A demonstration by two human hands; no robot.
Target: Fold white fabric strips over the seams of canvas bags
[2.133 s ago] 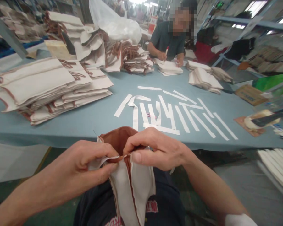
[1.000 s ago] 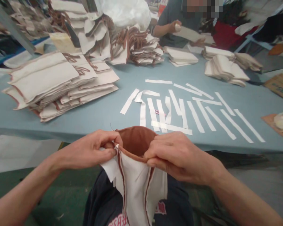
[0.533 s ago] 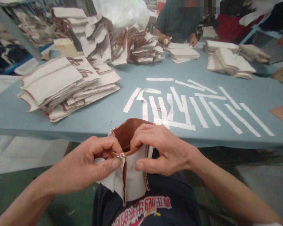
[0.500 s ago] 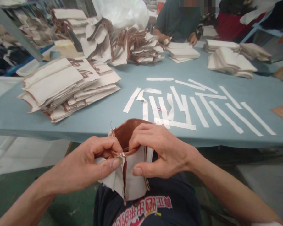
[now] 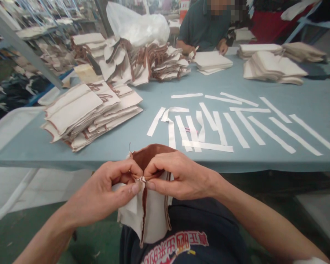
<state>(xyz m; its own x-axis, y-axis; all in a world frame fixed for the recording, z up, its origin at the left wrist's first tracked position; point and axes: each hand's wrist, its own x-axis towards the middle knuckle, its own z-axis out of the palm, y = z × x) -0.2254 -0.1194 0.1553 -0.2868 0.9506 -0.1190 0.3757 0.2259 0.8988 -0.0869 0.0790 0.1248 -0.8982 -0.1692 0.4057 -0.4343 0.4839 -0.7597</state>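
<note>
Between my hands is a sewn fabric piece (image 5: 156,216), cream on the outside with a brown lining and brown-edged seams, its top forming an open ring. My left hand (image 5: 117,187) pinches the rim just left of the front seam, thumb outside and fingers inside. Close beside it, my right hand (image 5: 176,176) pinches the same rim right of the seam, thumb and forefinger pressed together on the cloth. The fingertips of both hands nearly meet at the seam top. A loose thread stands up at the rim's left. The piece hangs above my lap, in front of the table edge.
On the blue-green table (image 5: 121,154) lie several white strips (image 5: 236,130). A stack of cream pieces with brown edging (image 5: 77,110) sits left, a looser heap (image 5: 143,60) behind it. Another person (image 5: 205,33) handles a cream stack (image 5: 213,60) across the table; more stacks (image 5: 272,68) lie far right.
My right hand has moved left along the rim to the front seam, and its thumb and forefinger have closed on the cloth there. My left hand keeps its pinch. The view has shifted slightly.
</note>
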